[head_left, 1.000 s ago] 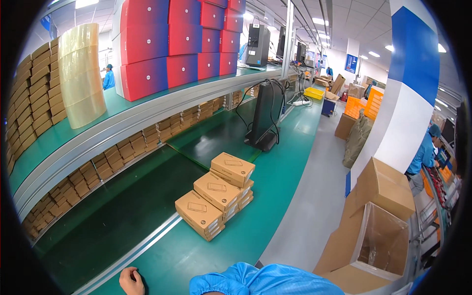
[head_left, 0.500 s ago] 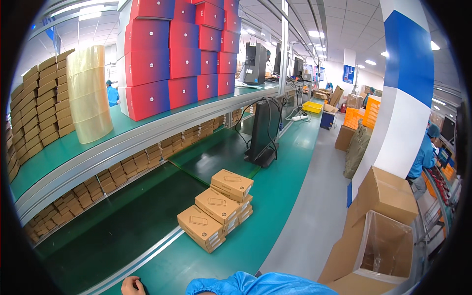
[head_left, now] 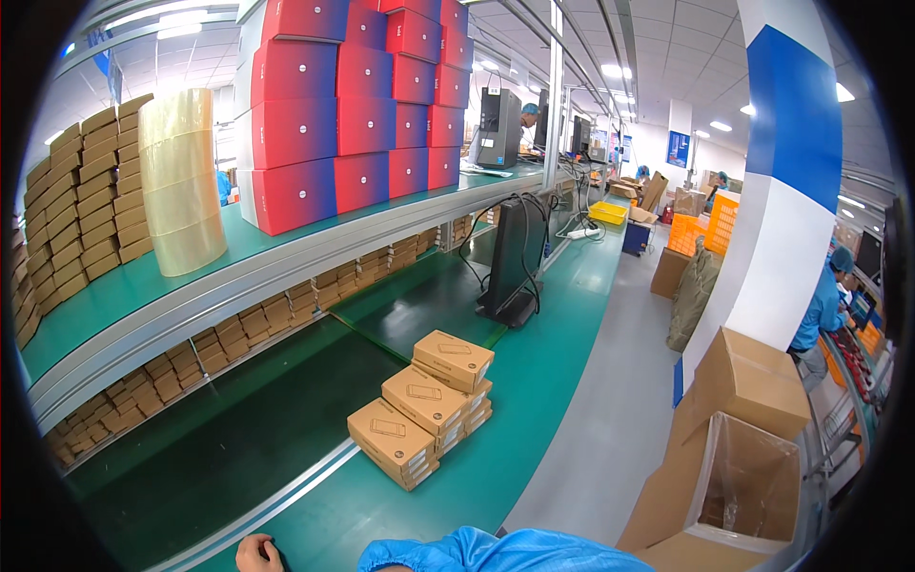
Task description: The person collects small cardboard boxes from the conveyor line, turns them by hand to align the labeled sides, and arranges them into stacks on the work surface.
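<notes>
At the lower edge, my left hand [head_left: 257,553] rests on the near edge of the green bench [head_left: 334,510]. Its fingers look curled in, with a dark patch beside them; the frame cuts the hand off, hiding anything inside it. My right arm's blue sleeve [head_left: 496,551] lies along the bottom, bent inward with its cuff toward the left. The right hand itself is out of frame. Ahead of me stand stepped stacks of small brown cardboard boxes [head_left: 424,405], each with a device outline printed on top. Neither hand touches them.
A dark conveyor belt [head_left: 238,429] runs left of the boxes, with a black monitor [head_left: 510,257] beyond. The shelf above holds red-blue boxes [head_left: 291,195], rolls of clear tape [head_left: 181,181] and a computer tower [head_left: 498,129]. An open carton [head_left: 748,477] with a plastic liner stands at right.
The view has shifted very slightly, so the scene sits a few pixels to the right. A person in a blue cap now shows beside the computer tower. My hand and sleeve stay put.
</notes>
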Tool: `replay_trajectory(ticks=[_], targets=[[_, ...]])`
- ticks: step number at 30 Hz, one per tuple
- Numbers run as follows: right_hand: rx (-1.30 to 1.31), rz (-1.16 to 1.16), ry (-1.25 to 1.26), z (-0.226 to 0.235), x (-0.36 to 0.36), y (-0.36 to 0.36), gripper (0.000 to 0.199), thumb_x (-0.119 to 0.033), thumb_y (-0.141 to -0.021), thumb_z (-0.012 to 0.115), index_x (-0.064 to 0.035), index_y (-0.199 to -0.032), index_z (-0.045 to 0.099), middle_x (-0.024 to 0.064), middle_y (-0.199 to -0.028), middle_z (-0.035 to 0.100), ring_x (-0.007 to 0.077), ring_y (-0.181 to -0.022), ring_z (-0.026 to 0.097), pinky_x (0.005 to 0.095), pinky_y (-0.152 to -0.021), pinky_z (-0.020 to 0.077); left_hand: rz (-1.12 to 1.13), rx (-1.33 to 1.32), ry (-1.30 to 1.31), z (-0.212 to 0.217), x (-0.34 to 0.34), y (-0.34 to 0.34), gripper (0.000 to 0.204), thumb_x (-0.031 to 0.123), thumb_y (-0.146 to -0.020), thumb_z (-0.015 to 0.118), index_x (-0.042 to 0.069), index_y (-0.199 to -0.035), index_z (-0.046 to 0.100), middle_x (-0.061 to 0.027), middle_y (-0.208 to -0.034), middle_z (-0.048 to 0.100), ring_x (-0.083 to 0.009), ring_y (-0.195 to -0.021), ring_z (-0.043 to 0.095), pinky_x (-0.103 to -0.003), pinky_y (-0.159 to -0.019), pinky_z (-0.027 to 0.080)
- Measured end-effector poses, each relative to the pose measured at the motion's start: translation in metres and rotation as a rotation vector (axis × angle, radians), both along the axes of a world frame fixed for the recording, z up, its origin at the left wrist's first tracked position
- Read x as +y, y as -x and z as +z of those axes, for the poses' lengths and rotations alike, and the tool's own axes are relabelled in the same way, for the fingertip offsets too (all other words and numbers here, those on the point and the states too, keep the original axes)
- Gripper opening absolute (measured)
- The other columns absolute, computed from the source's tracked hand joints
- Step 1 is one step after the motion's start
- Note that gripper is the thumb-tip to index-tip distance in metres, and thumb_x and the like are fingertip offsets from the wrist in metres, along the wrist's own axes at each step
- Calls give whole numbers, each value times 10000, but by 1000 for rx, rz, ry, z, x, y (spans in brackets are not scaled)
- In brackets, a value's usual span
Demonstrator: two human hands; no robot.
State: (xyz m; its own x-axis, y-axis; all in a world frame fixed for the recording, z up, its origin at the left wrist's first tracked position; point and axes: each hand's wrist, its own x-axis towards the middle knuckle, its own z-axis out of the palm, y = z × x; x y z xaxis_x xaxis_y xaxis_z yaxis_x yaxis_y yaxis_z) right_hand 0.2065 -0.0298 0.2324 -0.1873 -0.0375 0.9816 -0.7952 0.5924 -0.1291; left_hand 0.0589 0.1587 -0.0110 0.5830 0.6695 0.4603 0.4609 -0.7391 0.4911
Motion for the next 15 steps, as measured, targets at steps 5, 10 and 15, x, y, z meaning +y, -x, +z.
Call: replay_trajectory(ticks=[5, 10, 15], targets=[[6, 106, -95, 2, 7, -3, 458, -337, -1034, 544, 59, -851, 681, 167, -771, 647, 269, -543, 571, 375, -460, 352, 19, 42, 37, 0, 0, 0, 191, 162, -918, 603, 46, -1020, 715, -180, -979, 711, -375, -897, 672, -430, -799, 531], [105, 25, -124, -7, -1, -1, 379, -243, -1016, 553, 21, -759, 645, 130, -692, 596, 240, -502, 539, 347, -447, 323, 19, 29, 12, 3, -3, 1, 188, 160, -916, 601, 51, -1017, 716, -177, -990, 712, -373, -916, 671, -432, -819, 528], [177, -72, -107, -23, -7, 8, 370, -210, -986, 575, -37, -661, 606, 73, -585, 524, 204, -440, 503, 316, -421, 263, 21, 33, -8, -2, 0, 2, 180, 153, -910, 602, 54, -1012, 713, -176, -978, 709, -377, -907, 666, -437, -816, 526]])
